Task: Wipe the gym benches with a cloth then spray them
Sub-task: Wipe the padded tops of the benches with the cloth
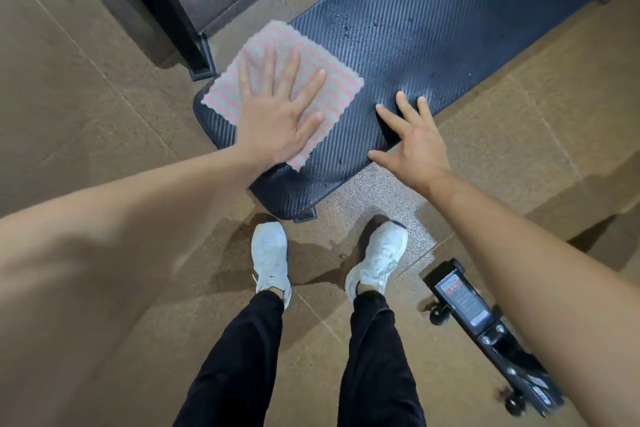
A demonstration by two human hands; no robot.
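A dark blue gym bench with a ribbed pad runs from the lower middle to the upper right. A pink and grey striped cloth lies spread flat on its near end. My left hand presses flat on the cloth, fingers splayed. Just to the right, my right hand hovers with fingers apart over the pad's near right edge and holds nothing. A few wet drops show on the pad beyond the cloth.
A black frame leg and foot of another machine stand left of the bench. A black wheeled bench base lies on the floor at lower right. My feet in white shoes stand on brown floor tiles, with a damp patch between them.
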